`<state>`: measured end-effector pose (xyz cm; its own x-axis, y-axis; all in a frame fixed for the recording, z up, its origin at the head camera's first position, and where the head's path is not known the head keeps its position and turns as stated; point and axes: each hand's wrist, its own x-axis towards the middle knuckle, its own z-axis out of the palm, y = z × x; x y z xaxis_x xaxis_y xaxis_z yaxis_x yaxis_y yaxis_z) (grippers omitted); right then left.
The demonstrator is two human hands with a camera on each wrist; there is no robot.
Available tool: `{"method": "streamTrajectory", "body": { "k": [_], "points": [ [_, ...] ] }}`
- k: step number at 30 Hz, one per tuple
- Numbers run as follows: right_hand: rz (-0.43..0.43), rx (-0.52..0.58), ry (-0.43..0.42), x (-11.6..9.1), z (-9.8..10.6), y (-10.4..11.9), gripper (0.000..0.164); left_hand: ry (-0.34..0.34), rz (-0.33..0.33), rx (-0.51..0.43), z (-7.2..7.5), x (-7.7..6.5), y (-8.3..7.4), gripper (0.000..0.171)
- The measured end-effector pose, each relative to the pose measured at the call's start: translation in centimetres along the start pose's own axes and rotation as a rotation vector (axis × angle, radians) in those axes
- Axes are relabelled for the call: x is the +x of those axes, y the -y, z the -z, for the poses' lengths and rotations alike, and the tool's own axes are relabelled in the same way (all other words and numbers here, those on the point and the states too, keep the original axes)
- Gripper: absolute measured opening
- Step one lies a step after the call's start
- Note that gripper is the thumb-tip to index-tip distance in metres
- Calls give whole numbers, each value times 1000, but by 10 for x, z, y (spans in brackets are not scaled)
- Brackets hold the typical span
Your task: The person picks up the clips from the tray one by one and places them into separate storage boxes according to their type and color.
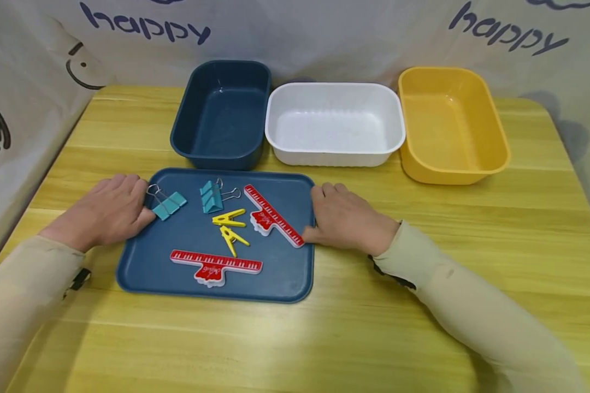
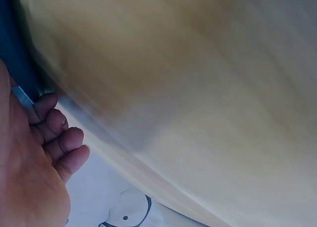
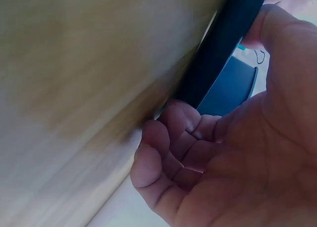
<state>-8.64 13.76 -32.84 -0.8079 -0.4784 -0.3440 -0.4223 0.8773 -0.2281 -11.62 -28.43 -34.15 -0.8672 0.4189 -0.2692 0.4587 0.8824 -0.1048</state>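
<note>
A dark blue tray (image 1: 152,267) lies on the wooden table between both hands. At its left edge, my left hand (image 1: 109,212) grips the rim, the thumb over the inner side beside a teal binder clip (image 1: 169,206). My right hand (image 1: 348,219) holds the opposite rim, its thumb near the end of a red-and-white long clip (image 1: 274,216). In the right wrist view, curled fingers (image 3: 153,162) meet the tray's side. The tray also carries another teal binder clip (image 1: 211,197), two yellow clothes pegs (image 1: 229,218), and a second red-and-white long clip (image 1: 216,262) closer to me.
Behind the tray stand a dark blue bin (image 1: 221,117), a white bin (image 1: 334,123) and a yellow bin (image 1: 447,125) in a row. The blue bin's front is close to the tray's far rim. White cloth (image 1: 295,33) with printed writing hangs behind the table (image 1: 423,338).
</note>
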Motion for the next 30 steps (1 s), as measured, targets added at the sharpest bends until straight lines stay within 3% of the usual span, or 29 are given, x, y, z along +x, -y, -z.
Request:
{"method": "streamTrajectory", "body": {
  "k": [11,30],
  "points": [
    [31,-45,-42,-8,-1,-12,54,-19,-24,-7,4,6,-12,26],
    [7,-1,-3,-23,1,-37,58,-43,-73,-1,10,14,-35,27]
  ]
}}
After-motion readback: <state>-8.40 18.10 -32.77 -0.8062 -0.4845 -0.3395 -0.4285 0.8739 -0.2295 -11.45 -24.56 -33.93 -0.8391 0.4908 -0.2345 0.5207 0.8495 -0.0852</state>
